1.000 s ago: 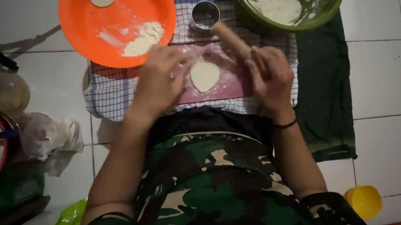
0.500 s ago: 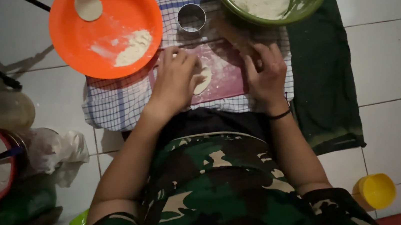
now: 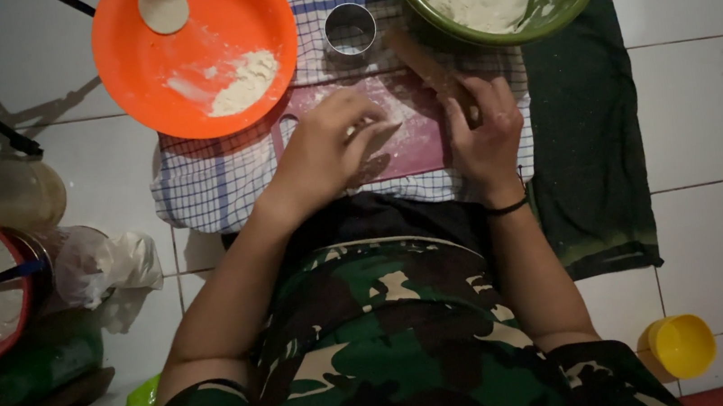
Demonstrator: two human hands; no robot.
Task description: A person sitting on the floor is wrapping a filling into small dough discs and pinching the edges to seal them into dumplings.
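At ten o'clock sits a round orange plastic plate [image 3: 182,65] dusted with flour, while at centre the left hand [image 3: 328,148] pinches a thin pale dough disc [image 3: 380,140] over the pink mat [image 3: 421,142], and the right hand [image 3: 484,125] grips a wooden rolling pin [image 3: 429,66] pointing toward eleven.

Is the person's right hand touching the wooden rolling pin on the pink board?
Touching. The head view shows the right hand lying over the lower end of the rolling pin, fingers on it, no gap visible.

Flat pale dough disc [image 3: 377,138] and wooden rolling pin [image 3: 428,68] on pink board [image 3: 416,138].
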